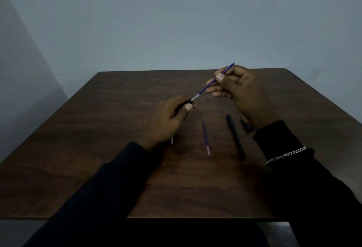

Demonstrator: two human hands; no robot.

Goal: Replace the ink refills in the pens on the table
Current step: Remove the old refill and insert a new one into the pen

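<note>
Your two black sleeves (pixel 109 178) fill the near edge of the view, a silver chain bracelet (pixel 286 154) lying over the right one. Both reach out over the dark brown wooden counter (pixel 117 129).

Your left hand (pixel 166 123) curls round a black plastic pen barrel (pixel 187 102), held above the counter; only its mouth end shows past the thumb. Your right hand (pixel 242 92) pinches a thin blue ink refill (pixel 201 90) between thumb and forefinger, on its upper half. The refill's clear tail sits at the barrel's mouth and its tip points up and away to the right.

Expect the refill to be very light, smooth and whippy. Pinched that far up, it may bow under any push, so a hold closer to the barrel would likely steer it straighter. Keep your fingers off the tip, which may smear.

A second blue refill with a clear end (pixel 205 136) lies on the counter between your hands, and a long black pen (pixel 236 139) lies just to its right. A small dark piece (pixel 246 126) is half hidden behind your right wrist, cap or end plug, you cannot tell. A short pale stub (pixel 172 140) pokes out from under your left hand, the rest covered. Dim light blurs the fine detail.
</note>
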